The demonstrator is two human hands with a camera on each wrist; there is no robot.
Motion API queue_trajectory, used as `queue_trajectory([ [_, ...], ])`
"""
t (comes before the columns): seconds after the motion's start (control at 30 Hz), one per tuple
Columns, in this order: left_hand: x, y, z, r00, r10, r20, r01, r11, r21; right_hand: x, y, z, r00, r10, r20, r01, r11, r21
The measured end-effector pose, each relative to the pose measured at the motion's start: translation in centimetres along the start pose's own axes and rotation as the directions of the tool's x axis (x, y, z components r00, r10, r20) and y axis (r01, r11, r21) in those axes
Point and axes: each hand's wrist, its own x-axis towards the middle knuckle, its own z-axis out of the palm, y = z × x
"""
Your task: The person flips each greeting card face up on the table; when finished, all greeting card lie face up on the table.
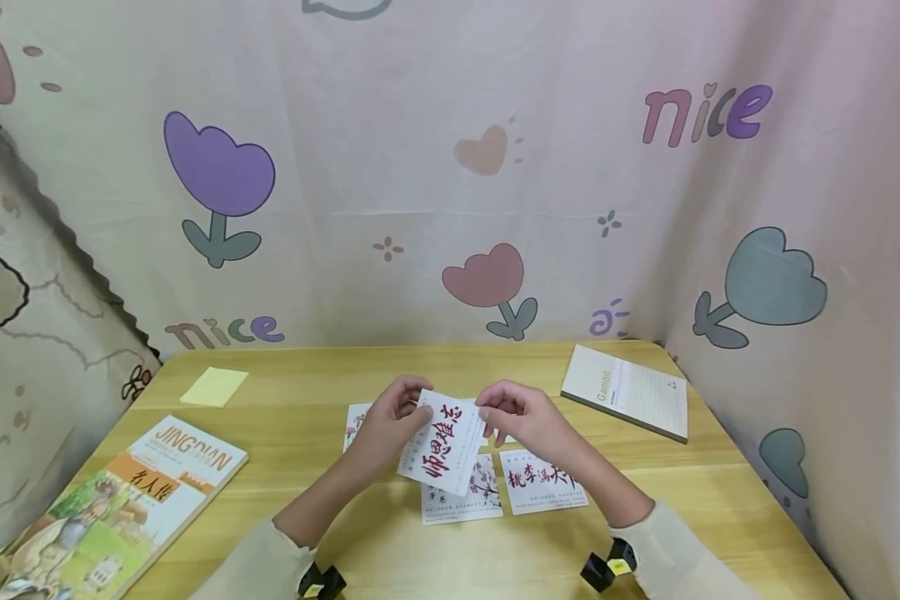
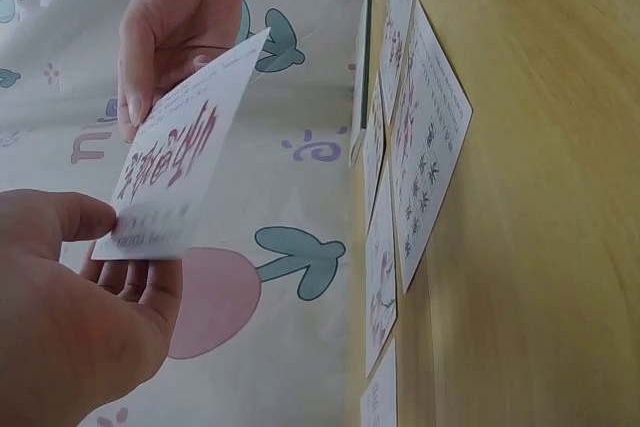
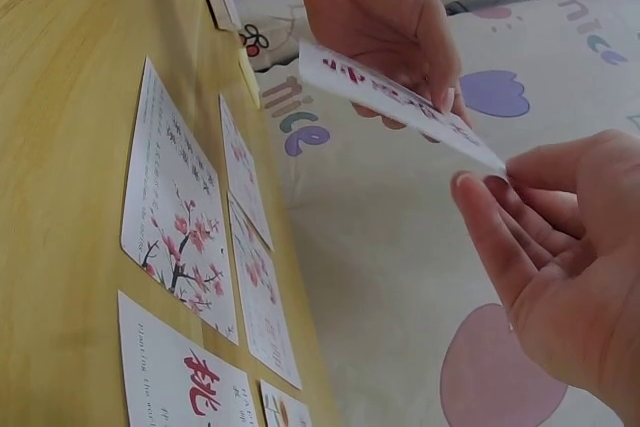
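Note:
A white card [image 1: 444,442] with large red Chinese characters is held tilted above the table. My left hand [image 1: 392,423] grips its left edge, with the thumb on the printed face and the fingers behind. At the opposite corner, my right hand [image 1: 528,418] pinches the card between thumb and fingertips, as the right wrist view also shows. Beneath the hands several printed cards lie flat in rows. Among them are a card with plum blossoms [image 3: 180,212] and a card with red characters [image 1: 544,482]. Hands and the raised card partly cover the back row in the head view.
To the left lies a book [image 1: 131,508] with an illustrated cover, and behind it a yellow sticky note [image 1: 214,387]. A notebook [image 1: 626,392] rests at the back right. A patterned curtain [image 1: 390,167] hangs behind the wooden table [image 1: 285,433].

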Motion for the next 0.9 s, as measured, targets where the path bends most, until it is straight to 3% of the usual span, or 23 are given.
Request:
queue_trajectory([
  [0.1, -0.1, -0.3, 0.1, 1.000, -0.009, 0.006, 0.009, 1.000, -0.011, -0.1, 0.1, 0.3, 0.999, 0.000, 0.032, 0.000, 1.000, 0.014],
  [0.27, -0.2, -0.5, 0.7, 0.994, 0.000, 0.111, -0.005, 0.999, 0.043, -0.3, 0.2, 0.6, 0.996, -0.025, 0.082, 0.023, 0.999, 0.024],
  [0.4, -0.5, -0.4, 1.0, 0.984, 0.026, 0.176, -0.048, 0.991, 0.122, -0.5, 0.1, 0.9, 0.993, -0.037, 0.110, 0.041, 0.998, -0.036],
  [0.57, -0.6, -0.1, 0.8, 0.981, 0.033, 0.194, -0.065, 0.985, 0.159, -0.5, 0.3, 1.0, 0.992, -0.045, 0.115, 0.060, 0.989, -0.134],
  [0.73, 0.0, 0.1, -0.6, 0.981, 0.020, 0.191, -0.050, 0.987, 0.150, -0.3, 0.5, 0.4, 0.999, -0.046, -0.001, 0.046, 0.993, -0.104],
  [0.9, 0.5, 0.2, -2.6, 0.989, 0.016, 0.150, -0.041, 0.986, 0.161, 0.0, 0.8, -0.3, 0.989, -0.041, -0.139, 0.033, 0.997, -0.065],
])
